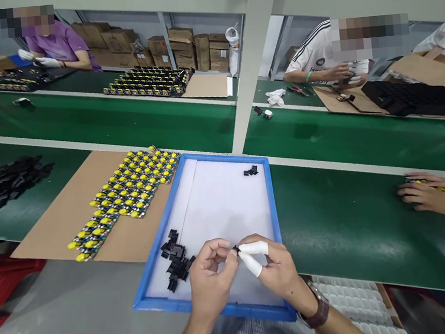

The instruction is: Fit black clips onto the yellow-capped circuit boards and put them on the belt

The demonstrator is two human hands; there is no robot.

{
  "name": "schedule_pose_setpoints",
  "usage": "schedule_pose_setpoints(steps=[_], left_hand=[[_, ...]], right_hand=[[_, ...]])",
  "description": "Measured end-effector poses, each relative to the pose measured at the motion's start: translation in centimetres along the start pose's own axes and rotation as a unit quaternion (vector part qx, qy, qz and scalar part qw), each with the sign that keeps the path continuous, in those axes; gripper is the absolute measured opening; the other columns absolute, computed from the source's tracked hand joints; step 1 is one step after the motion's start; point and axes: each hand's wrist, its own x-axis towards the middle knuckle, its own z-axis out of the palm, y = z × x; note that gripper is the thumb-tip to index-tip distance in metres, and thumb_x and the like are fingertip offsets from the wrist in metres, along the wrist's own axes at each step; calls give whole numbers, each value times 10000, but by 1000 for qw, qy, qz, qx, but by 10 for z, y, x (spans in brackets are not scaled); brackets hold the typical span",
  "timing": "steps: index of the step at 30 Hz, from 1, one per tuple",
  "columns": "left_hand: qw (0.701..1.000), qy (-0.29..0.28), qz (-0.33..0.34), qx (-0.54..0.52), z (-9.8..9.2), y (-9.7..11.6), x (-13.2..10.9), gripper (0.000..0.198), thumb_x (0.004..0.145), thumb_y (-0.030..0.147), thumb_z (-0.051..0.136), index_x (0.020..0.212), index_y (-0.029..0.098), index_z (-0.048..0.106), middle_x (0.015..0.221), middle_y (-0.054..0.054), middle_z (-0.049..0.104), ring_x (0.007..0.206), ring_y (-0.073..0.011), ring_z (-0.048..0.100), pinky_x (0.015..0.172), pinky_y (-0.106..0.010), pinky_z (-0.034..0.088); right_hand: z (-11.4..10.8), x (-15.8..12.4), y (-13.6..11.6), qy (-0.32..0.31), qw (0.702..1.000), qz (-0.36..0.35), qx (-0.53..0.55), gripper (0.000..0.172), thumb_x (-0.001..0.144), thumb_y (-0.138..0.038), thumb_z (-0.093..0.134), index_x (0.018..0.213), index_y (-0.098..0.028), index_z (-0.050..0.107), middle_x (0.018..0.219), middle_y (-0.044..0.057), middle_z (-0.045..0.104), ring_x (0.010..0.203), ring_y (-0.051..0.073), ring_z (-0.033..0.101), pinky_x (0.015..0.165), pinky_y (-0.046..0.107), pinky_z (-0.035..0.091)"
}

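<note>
- While my left hand (pixel 210 272) is narrowing thumb and forefinger around a small black part (pixel 236 248), my right hand (pixel 272 269) is pinching it too, with two white-covered fingers (pixel 254 248).
- That part is hanging over the blue-rimmed tray (pixel 272 199), toward its near edge; my fingertips are hiding most of it, so its shape is escaping me.
- Loose black pieces (pixel 176 259) are lying along the tray's left edge, overlapping too much for counting.
- A few more pieces (pixel 251 170) are resting by its far right corner.
- Left of the tray, yellow-topped parts (pixel 140 184) are standing in rows on a cardboard sheet (pixel 55 218).
- Rightward, at the green desk's (pixel 335 209) far edge, a co-worker's hands (pixel 422 197) are partly covering a yellow-marked item (pixel 441 189), my view cutting off the arms.
</note>
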Motion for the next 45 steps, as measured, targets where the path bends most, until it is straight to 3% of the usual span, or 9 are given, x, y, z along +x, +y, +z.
schedule_pose_setpoints(steps=[3,8,13,16,20,23,31,37,45], left_hand=[[1000,4,-7,18,4,0,-4,157,802,281,738,893,172,672,643,16,670,602,-127,643,619,-220,529],[999,-4,12,32,9,-3,-11,168,829,311,742,915,184,672,721,-4,715,685,-158,696,690,-263,575],[991,-25,57,120,-13,-3,-5,189,889,352,700,1001,200,699,884,-47,768,797,-200,738,782,-328,598],[954,-7,145,261,-34,-8,9,277,889,344,701,1143,236,689,1135,-77,739,963,-237,716,899,-395,575],[874,-115,225,416,-45,-22,23,430,880,269,688,1308,260,642,1333,-88,672,1235,-324,590,1058,-511,485],[856,-162,226,436,-43,-28,26,384,896,214,640,1275,265,678,1257,-79,721,1187,-338,601,1013,-524,504],[983,-150,-26,101,-27,-4,9,334,927,398,656,1209,227,711,1172,-100,754,972,-244,718,923,-385,558],[971,-141,-125,-146,-8,-3,2,318,920,405,679,1111,156,734,1079,-141,771,919,-243,733,782,-339,603],[963,-125,-136,-197,-3,-7,2,242,913,386,692,1043,188,744,1137,-109,742,805,-205,742,701,-317,624]], right_hand=[[-1,-4,1,-6,1000,-2,-1,358,876,-29,655,1123,-280,721,984,42,741,885,195,705,791,331,576],[2,-12,4,51,984,121,125,204,858,-109,717,1000,-256,721,961,32,747,894,185,726,811,296,607],[-6,-14,6,116,971,150,148,102,851,-147,726,917,-225,717,937,50,765,888,186,741,826,295,615],[-15,-14,7,125,973,154,121,88,846,-147,725,889,-217,697,950,65,778,907,197,749,839,320,613],[-18,-14,4,95,973,151,148,108,854,-145,697,835,-216,618,1015,102,787,960,238,759,866,398,606],[-17,-14,3,89,976,139,140,133,844,-151,709,808,-220,600,940,85,781,894,231,758,821,385,601],[-24,-16,7,110,986,128,22,45,837,-176,747,857,-214,732,887,51,750,828,191,715,759,312,585],[-22,-18,3,120,979,163,19,195,845,-202,734,1039,-210,748,889,48,764,794,188,729,752,314,627],[-19,-15,-10,100,980,166,44,67,840,-184,721,893,-217,748,855,51,779,755,197,748,702,296,634]])
